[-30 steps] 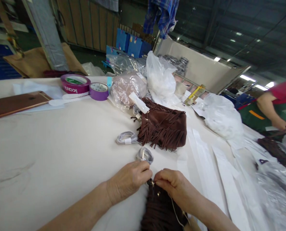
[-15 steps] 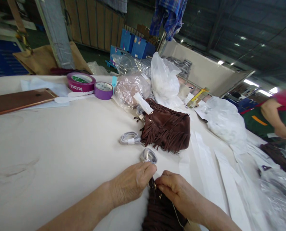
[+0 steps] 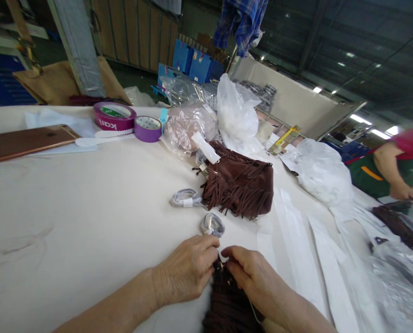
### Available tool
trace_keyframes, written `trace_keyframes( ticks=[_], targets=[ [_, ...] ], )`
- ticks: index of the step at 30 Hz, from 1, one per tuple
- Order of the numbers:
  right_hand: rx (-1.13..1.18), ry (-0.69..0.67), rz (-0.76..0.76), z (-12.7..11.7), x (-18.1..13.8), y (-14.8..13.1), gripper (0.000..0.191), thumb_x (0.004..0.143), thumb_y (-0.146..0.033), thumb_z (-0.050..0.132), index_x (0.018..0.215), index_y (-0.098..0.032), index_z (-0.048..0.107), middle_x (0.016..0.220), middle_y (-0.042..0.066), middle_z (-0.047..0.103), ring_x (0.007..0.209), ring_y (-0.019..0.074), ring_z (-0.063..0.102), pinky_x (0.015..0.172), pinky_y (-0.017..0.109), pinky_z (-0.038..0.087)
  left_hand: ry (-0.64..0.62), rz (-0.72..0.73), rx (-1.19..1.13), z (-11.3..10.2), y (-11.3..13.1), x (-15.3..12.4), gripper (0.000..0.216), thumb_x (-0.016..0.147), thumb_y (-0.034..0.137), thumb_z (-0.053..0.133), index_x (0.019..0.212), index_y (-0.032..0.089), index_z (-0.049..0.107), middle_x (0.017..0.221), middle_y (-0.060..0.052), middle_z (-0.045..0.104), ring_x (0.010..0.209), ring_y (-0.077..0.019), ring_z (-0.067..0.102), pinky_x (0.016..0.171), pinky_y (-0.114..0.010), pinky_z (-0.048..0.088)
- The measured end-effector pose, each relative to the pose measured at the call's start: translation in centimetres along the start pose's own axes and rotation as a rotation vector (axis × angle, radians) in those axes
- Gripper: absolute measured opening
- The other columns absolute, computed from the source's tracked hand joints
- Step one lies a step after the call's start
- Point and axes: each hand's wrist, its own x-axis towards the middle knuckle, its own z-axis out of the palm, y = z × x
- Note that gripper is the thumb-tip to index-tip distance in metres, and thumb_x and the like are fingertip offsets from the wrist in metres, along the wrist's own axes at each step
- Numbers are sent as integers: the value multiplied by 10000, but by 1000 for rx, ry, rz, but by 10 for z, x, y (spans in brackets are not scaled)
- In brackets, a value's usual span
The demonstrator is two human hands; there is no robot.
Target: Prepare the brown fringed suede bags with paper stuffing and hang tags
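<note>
White table (image 3: 88,208) fills the foreground, two tape rolls (image 3: 114,123) near its far edge. Toward its near edge lies a dark fringed bag (image 3: 223,307); the left hand (image 3: 190,266) is clamped on its top, the right hand (image 3: 257,277) curls at a metal fitting (image 3: 222,266), grip unclear. One wrapped coil (image 3: 214,231) sits just beyond.

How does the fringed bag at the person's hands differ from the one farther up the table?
The near bag has the left hand and right hand at its top end; no hand touches the far bag.
The near bag is cut off by the picture's bottom edge, while the far bag shows almost whole.
Both are dark brown and fringed.
</note>
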Motion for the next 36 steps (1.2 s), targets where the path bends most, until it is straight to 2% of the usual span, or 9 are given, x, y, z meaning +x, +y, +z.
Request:
trace_keyframes(
  ticks=[2, 6, 11, 14, 18, 24, 28, 32, 36],
  targets=[
    [-8, 0, 30, -1, 0, -2, 234, 816, -107, 413, 933, -135, 614, 609, 11, 582, 577, 150, 536, 577, 245, 392, -5, 3, -4, 0, 0, 0, 129, 727, 48, 480, 794, 158, 484, 1021, -80, 555, 920, -204, 543, 828, -335, 480],
    [22, 7, -2, -2, 1, -2, 216, 795, -91, 416, 714, -176, 596, 503, -36, 496, 478, 114, 464, 532, 227, 348, -14, 12, 19, -1, 0, 0, 118, 742, 48, 481, 798, 151, 491, 1010, -84, 557, 901, -203, 548, 811, -323, 486],
    [82, 46, 77, 4, 3, 2, 192, 754, -115, 456, 693, -170, 630, 628, -4, 530, 512, 107, 461, 536, 231, 356, -48, 16, 58, -3, -1, 1, 97, 777, 67, 448, 783, 151, 496, 971, -79, 555, 860, -193, 545, 772, -313, 487],
    [225, 129, 111, 14, 4, 10, 163, 712, -169, 493, 672, -166, 651, 722, 20, 540, 525, 105, 453, 518, 236, 359, -49, -7, 24, -3, 0, 1, 101, 748, 67, 468, 760, 165, 487, 984, -62, 546, 864, -182, 541, 783, -303, 478],
    [483, 201, 173, 24, 4, 18, 148, 652, -239, 528, 642, -161, 653, 629, -4, 514, 493, 103, 416, 479, 238, 325, -36, -55, -28, -4, 6, 0, 89, 693, 99, 519, 738, 168, 482, 1037, -64, 542, 909, -194, 541, 837, -326, 471],
    [710, 99, 263, 18, -1, 17, 160, 610, -285, 588, 624, -132, 630, 486, -44, 457, 459, 76, 350, 470, 225, 235, -21, -44, 3, -3, 9, 0, 42, 707, 120, 503, 721, 160, 497, 1038, -86, 551, 916, -216, 545, 824, -353, 483],
    [738, 103, 253, 19, -2, 19, 145, 613, -280, 590, 622, -138, 614, 467, -53, 448, 451, 74, 340, 468, 225, 216, -5, -13, 34, -3, 11, -1, 43, 710, 118, 486, 726, 153, 505, 1029, -99, 558, 898, -217, 553, 814, -359, 492],
    [708, 182, 221, 24, 0, 17, 130, 559, -283, 588, 561, -152, 586, 479, -44, 460, 465, 92, 365, 477, 239, 259, 7, 4, 85, -1, 16, -2, 78, 734, 114, 449, 757, 139, 519, 1011, -115, 564, 901, -237, 553, 804, -401, 497],
    [740, 184, 224, 24, 0, 13, 145, 523, -296, 581, 552, -154, 583, 491, -33, 474, 475, 105, 377, 491, 254, 284, 47, -8, 114, 2, 20, -1, 118, 750, 107, 417, 783, 122, 529, 1003, -133, 569, 886, -247, 556, 775, -424, 506]
  ],
)
